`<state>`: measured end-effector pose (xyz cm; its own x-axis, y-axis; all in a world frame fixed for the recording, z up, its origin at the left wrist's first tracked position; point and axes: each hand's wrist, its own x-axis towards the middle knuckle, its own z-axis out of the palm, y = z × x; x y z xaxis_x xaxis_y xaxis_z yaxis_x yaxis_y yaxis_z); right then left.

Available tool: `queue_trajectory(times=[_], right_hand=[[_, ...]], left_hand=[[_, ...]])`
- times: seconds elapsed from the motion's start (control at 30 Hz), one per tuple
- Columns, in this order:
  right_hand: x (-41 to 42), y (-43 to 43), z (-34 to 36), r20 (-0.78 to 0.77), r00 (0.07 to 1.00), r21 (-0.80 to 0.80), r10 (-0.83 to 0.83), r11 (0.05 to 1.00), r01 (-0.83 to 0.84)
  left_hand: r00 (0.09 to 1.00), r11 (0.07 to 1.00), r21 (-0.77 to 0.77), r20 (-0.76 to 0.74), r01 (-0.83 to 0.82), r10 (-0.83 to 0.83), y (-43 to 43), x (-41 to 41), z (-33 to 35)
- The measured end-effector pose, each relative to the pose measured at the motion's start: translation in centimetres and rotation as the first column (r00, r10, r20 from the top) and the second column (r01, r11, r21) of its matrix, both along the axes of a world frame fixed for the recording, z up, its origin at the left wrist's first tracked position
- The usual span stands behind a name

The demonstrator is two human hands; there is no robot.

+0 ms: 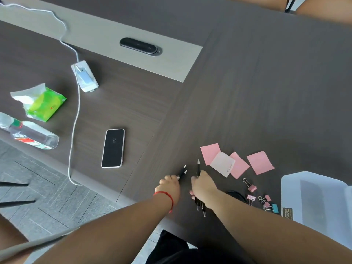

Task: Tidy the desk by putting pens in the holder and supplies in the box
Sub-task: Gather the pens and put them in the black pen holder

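- Here we have our left hand closed round two black pens, their pale tips poking out up and to the right, close above the desk.
- Our right hand is curled over more pens: one tip sticks out beyond the fingers, and at least two clip ends show below the wrist. How many it holds in all, we cannot tell.
- The pen holder is hard to make out. A dark round rim peeks from behind our right forearm and may be it, but we cannot say for sure.
- The clear plastic box sits well to the right at the frame's edge, seemingly open.
- Still loose on the desk are three pink sticky notes, a pale slip lying across two of them, and a cluster of binder clips between our right arm and the box.
- Risks as we judge them: the right hand's pens lie at slightly different angles, so one could slide out as we lift.
- Swinging our right forearm towards the holder could sweep the clips or knock the holder, which sits just beside it.
- The phone and white cable lie well left, out of our path.
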<state>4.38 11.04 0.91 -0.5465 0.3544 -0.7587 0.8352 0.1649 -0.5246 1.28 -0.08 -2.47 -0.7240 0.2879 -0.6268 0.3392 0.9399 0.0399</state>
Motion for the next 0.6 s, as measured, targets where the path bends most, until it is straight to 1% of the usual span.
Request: queue_trajectory(times=[0.07, 0.1, 0.17, 0.2, 0.23, 0.3, 0.33, 0.37, 0.43, 0.47, 0.53, 0.57, 0.6], right_hand=[[0.2, 2.1, 3.6, -0.051, 0.975, -0.239, -0.217, 0.95, 0.199], [0.6, 3.7, 5.1, -0.108, 0.961, -0.274, -0.254, 0.937, 0.217], [2.4, 7.4, 7.8, -0.231, 0.935, -0.259, -0.27, 0.943, 0.209], [3.4, 9.1, 9.0, -0.267, 0.924, -0.242, -0.273, 0.947, 0.21], [4.6, 10.6, 9.9, -0.292, 0.919, -0.223, -0.266, 0.953, 0.206], [7.2, 13.0, 11.3, -0.292, 0.936, -0.155, -0.195, 0.976, 0.155], [8.5, 13.8, 11.9, -0.267, 0.956, -0.097, -0.125, 0.99, 0.102], [9.7, 14.3, 12.2, -0.227, 0.973, -0.03, -0.048, 0.999, 0.043], [12.0, 14.7, 11.8, -0.116, 0.988, 0.102, 0.105, 0.99, -0.093], [12.9, 14.6, 11.6, -0.047, 0.981, 0.153, 0.189, 0.972, -0.18], [14.2, 14.0, 11.2, 0.074, 0.929, 0.212, 0.363, 0.904, -0.37], [14.6, 13.5, 11.1, 0.122, 0.901, 0.206, 0.417, 0.877, -0.434], [14.7, 12.8, 11.1, 0.156, 0.88, 0.183, 0.449, 0.862, -0.473]], left_hand=[[0.999, 0.996, 0.085, 0.036, -0.017, 0.013, 0.0, -1.7, 1.7], [0.996, 0.994, 0.109, 0.094, -0.015, 0.005, 0.2, -2.5, 3.0], [0.981, 0.981, 0.195, 0.193, -0.003, -0.036, 0.6, -3.9, 6.0], [0.964, 0.966, 0.258, 0.263, -0.031, -0.04, 0.8, -4.1, 7.8], [0.947, 0.954, 0.298, 0.314, -0.024, -0.075, 1.1, -4.0, 9.4], [0.9, 0.945, 0.325, 0.403, 0.031, -0.168, 2.0, -2.7, 12.5], [0.861, 0.942, 0.328, 0.454, 0.077, -0.228, 2.7, -1.7, 13.9], [0.82, 0.936, 0.323, 0.492, 0.139, -0.292, 3.4, -0.5, 14.5], [0.755, 0.921, 0.26, 0.529, 0.29, -0.387, 5.1, 1.7, 14.9], [0.745, 0.915, 0.222, 0.532, 0.336, -0.402, 6.0, 2.6, 14.7], [0.773, 0.897, 0.125, 0.465, 0.425, -0.431, 7.4, 3.7, 13.3], [0.775, 0.877, 0.093, 0.432, 0.471, -0.462, 8.0, 4.1, 13.0], [0.748, 0.841, 0.069, 0.422, 0.537, -0.512, 8.5, 4.5, 12.7]])
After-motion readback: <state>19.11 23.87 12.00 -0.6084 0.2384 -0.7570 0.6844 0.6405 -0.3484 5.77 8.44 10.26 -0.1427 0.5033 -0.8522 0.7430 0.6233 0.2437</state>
